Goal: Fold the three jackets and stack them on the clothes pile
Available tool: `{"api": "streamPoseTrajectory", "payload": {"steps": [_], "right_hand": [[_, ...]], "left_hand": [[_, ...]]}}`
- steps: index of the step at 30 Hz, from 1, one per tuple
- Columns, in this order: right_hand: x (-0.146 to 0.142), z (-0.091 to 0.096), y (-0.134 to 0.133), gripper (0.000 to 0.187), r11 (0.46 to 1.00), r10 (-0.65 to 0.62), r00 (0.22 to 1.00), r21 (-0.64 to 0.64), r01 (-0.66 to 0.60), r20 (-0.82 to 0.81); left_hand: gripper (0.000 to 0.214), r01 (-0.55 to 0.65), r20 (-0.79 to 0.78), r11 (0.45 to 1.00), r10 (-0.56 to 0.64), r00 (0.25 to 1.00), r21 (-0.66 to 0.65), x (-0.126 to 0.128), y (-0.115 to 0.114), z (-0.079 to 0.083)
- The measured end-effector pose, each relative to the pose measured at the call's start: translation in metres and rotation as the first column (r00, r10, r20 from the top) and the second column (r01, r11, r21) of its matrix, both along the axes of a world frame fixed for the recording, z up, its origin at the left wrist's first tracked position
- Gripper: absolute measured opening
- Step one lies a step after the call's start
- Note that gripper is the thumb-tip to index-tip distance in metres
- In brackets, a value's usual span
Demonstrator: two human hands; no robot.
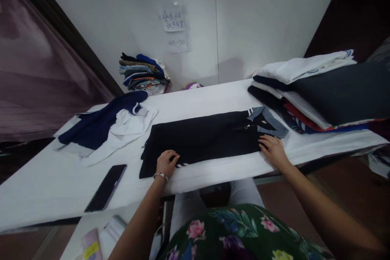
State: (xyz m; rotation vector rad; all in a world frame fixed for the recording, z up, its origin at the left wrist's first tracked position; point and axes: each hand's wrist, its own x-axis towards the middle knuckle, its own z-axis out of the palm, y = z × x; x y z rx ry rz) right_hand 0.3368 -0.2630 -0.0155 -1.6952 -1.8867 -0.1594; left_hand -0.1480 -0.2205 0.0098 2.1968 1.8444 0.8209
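Note:
A black zip-up polo shirt lies folded flat on the white table, with its grey-blue collar towards the right. White stripes show on a cuff near each end. My left hand rests palm-down on the shirt's near edge, holding nothing. My right hand lies flat at the near edge of the shirt, just below the collar, its fingers spread. A bracelet circles my left wrist.
A dark phone lies at the near left of the table. A crumpled navy-and-white garment lies left, a tall folded clothes pile right, and a smaller stack behind. A wall stands behind the table.

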Motion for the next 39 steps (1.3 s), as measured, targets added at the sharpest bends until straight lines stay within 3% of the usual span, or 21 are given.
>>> {"api": "streamPoseTrajectory", "payload": {"steps": [8,14,20,24,31,39], "right_hand": [[-0.018,0.006,0.030,0.026,0.998,0.057,0.996,0.009,-0.058,0.066],[-0.022,-0.006,0.050,0.029,0.998,0.070,0.998,0.010,-0.070,0.001],[-0.018,-0.019,0.058,0.020,0.994,0.082,0.991,0.078,-0.074,-0.104],[-0.017,-0.022,0.062,0.022,0.995,0.097,0.990,0.034,-0.094,-0.107],[-0.019,-0.002,0.059,0.030,0.994,0.037,0.999,-0.100,-0.038,-0.014],[-0.018,0.014,0.071,0.033,0.989,0.054,0.998,-0.138,-0.048,0.038]], "left_hand": [[0.018,-0.004,-0.012,1.000,0.004,1.000,-0.008,-0.001,-0.002,0.002],[0.016,-0.008,0.031,1.000,0.008,0.999,0.017,-0.002,-0.003,0.003],[0.017,-0.002,0.082,0.999,-0.001,0.997,0.038,-0.003,-0.004,0.003],[0.017,-0.033,0.086,0.999,0.029,0.996,0.041,-0.002,-0.003,0.001],[0.017,-0.054,0.060,0.998,0.055,0.997,-0.009,-0.001,-0.003,-0.003],[0.020,-0.077,0.018,0.996,0.078,0.997,-0.052,-0.002,0.002,-0.002]]}}
